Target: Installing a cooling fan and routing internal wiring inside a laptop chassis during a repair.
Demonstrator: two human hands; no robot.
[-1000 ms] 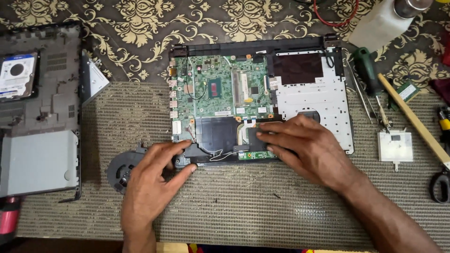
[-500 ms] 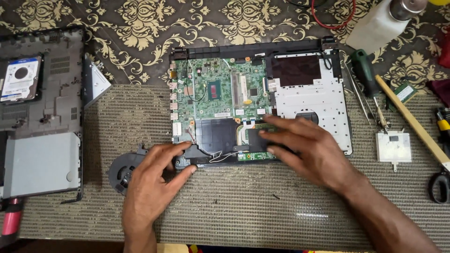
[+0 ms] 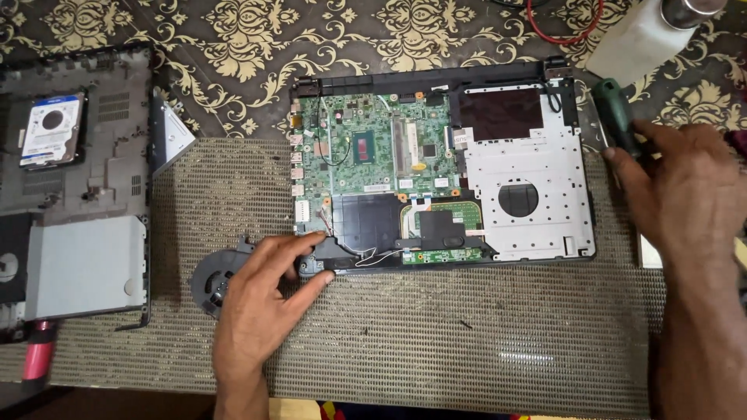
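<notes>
**Right hand leaves the laptop for the screwdriver**

The right hand (image 3: pixel 685 183) has moved off the laptop's lower edge, where it lay half a second ago, out to about 3 o'clock; the left hand (image 3: pixel 261 299) has stayed put.

The opened laptop base (image 3: pixel 576 253) lies at the centre of the bench (image 3: pixel 436 342) on a woven mat, its green circuit board (image 3: pixel 373 148) bared at 11 o'clock within the shell and a silver metal plate at 3 o'clock.

The left hand lies loosely curled at the base's 7 o'clock corner, fingertips touching it, gripping nothing, partly over a round black fan (image 3: pixel 212 281). The right hand's fingertips touch the green-handled screwdriver (image 3: pixel 615 117) just beside the base's right edge; whether they have closed on it cannot be told.
</notes>
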